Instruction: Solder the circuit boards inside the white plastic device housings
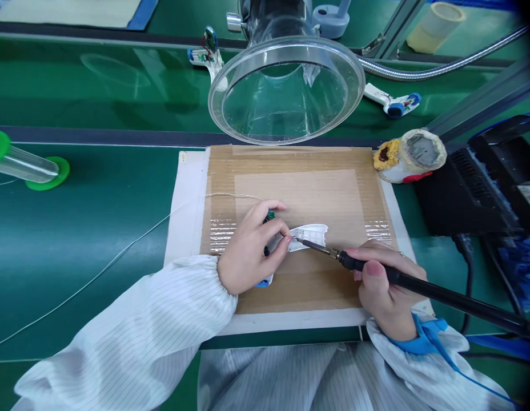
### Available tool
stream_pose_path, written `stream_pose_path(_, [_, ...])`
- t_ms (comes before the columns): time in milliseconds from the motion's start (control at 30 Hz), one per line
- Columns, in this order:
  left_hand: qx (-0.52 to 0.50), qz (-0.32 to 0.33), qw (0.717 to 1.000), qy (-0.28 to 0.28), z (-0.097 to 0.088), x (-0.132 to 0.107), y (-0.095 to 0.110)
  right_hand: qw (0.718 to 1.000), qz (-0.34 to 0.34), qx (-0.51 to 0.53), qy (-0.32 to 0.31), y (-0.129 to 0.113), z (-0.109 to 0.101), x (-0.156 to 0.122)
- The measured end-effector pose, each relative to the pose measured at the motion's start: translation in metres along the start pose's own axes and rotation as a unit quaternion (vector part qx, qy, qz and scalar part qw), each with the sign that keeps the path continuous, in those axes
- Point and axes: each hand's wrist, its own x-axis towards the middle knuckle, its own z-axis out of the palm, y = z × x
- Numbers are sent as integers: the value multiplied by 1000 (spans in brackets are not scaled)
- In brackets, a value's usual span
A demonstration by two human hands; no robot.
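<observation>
My right hand [387,285] grips a black soldering iron [402,279], its metal tip angled left onto a small white plastic part [312,234]. My left hand [259,245] lies over the left end of that part, thumb and fingertip pinched together right by the iron's tip. A thin solder wire [123,249] runs in from the left and passes behind the left hand; its end is hidden by the fingers. Bits of green circuit board and blue plastic [264,282] peek out around the left hand. All this is on a brown cardboard sheet [299,294].
A clear funnel-shaped hood [286,91] hangs over the mat's far edge. White parts with boards [397,105] lie behind it. At right are a round holder [423,151] and a black station [462,194]. A green-ended spool [46,174] lies left. A blue wrist strap [432,334] trails a cord.
</observation>
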Motion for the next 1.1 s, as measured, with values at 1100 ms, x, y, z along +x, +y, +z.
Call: stream_pose_path(1100, [94, 66, 993, -6, -9, 4, 6, 983, -59, -118, -125, 7, 22, 15])
